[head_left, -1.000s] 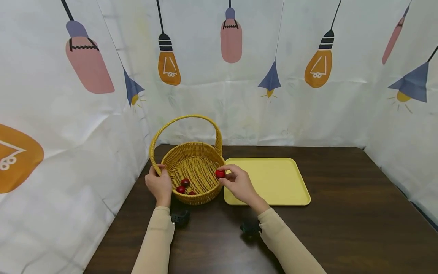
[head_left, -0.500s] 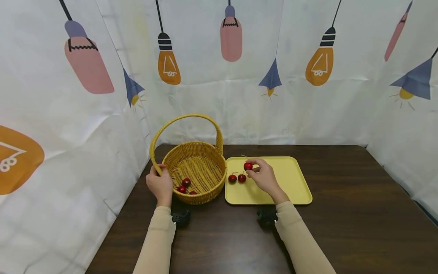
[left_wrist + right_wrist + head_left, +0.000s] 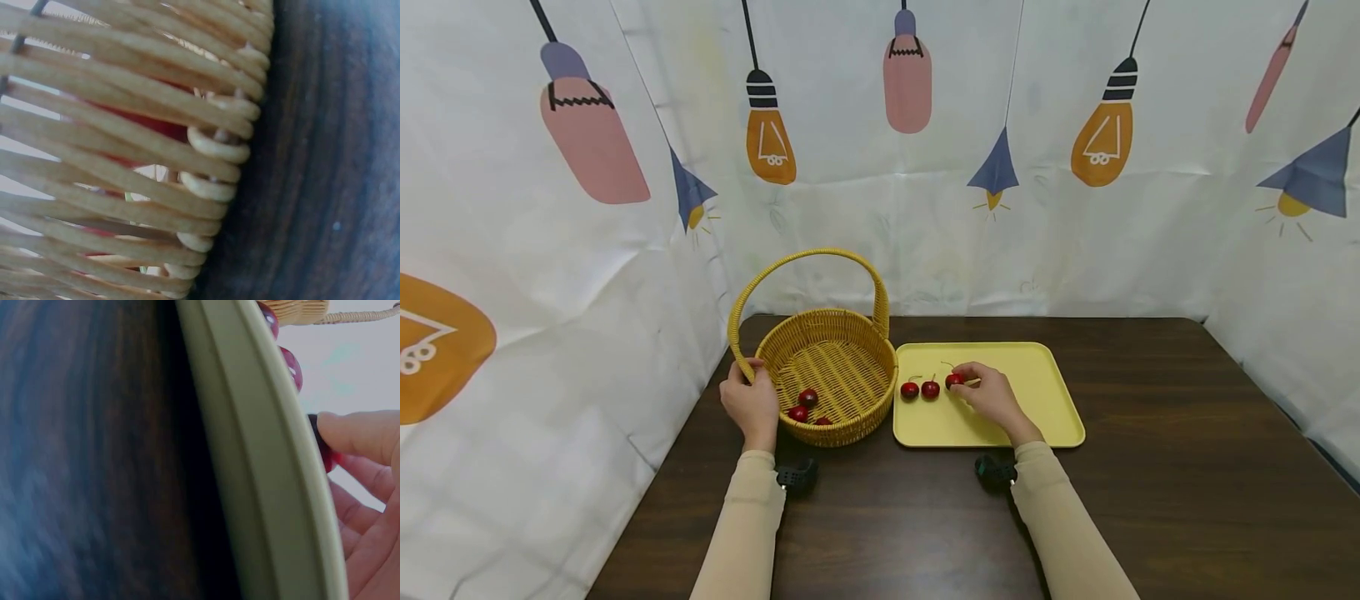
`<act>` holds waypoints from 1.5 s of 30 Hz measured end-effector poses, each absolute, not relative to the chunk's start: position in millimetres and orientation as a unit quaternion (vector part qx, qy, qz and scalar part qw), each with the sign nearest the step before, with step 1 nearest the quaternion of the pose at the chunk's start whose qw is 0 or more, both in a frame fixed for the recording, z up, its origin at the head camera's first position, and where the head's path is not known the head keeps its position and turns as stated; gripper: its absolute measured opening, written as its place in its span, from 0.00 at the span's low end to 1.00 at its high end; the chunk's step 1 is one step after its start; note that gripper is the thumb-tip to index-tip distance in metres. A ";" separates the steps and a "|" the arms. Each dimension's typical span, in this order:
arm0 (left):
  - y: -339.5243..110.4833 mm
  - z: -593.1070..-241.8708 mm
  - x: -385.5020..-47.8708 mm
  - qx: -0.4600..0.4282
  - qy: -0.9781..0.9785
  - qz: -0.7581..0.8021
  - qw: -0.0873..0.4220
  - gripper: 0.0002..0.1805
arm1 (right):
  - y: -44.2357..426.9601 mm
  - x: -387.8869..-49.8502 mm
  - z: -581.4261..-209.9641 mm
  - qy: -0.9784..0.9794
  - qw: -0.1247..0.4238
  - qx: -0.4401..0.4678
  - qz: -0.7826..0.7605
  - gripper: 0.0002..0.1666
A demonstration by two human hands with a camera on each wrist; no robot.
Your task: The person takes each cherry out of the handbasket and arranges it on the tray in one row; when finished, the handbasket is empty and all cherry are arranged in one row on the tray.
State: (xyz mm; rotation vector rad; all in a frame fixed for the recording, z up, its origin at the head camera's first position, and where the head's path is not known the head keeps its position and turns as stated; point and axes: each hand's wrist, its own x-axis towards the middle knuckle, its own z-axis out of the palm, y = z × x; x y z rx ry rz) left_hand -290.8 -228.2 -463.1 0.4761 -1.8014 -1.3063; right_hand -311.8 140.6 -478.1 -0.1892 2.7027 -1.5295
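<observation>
My left hand [image 3: 752, 406] grips the left base of the handle on a yellow wicker basket [image 3: 880, 408]. Inside, near the front rim, lie a few dark red cherries [image 3: 807, 399]. Over the yellow tray [image 3: 1022, 417], my right hand [image 3: 992, 398] pinches a red cherry [image 3: 953, 380] between thumb and fingers, low at the tray's surface. To its left on the tray sit two more cherries, one beside the basket [image 3: 910, 391] and the other closer to my fingers. The right wrist view shows the pinched cherry [image 3: 327, 456] partly behind the tray rim. Woven strands [image 3: 125, 144] fill the left wrist view.
Basket and tray stand side by side on a dark wooden table [image 3: 1165, 467]. Behind it and on both sides hangs a white cloth [image 3: 917, 225] printed with lamps. A dark wrist device [image 3: 797, 477] is on each arm.
From the basket's right rim, my right hand has carried a cherry rightward and lowered it to the tray, uncovering two cherries there. My left hand has stayed on the handle.
</observation>
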 end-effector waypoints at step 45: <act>-227.2 -460.4 -289.6 0.191 -0.722 -0.522 0.413 0.07 | 142.7 -309.9 -479.6 0.881 0.037 -0.087 -0.463 0.17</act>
